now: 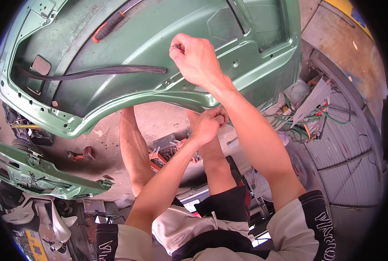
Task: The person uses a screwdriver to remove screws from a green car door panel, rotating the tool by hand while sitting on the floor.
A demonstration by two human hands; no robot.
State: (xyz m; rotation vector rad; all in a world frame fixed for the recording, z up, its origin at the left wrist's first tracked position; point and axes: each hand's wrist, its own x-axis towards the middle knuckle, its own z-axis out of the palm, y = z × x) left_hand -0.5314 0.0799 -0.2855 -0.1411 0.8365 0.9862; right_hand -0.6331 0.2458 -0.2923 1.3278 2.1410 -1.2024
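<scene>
Hands at green door panel, grip unclear

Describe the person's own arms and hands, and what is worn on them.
Both forearms are bare, with no gloves, watch or rings visible on the left hand or right hand. Short beige sleeves end in black cuffs with white lettering.

— What was being worked on?
— A green car door shell, inner side up, tilted, its lower edge near the lap.
— And the fastener?
— Possibly a small dark bolt, pinched against the panel.
</scene>
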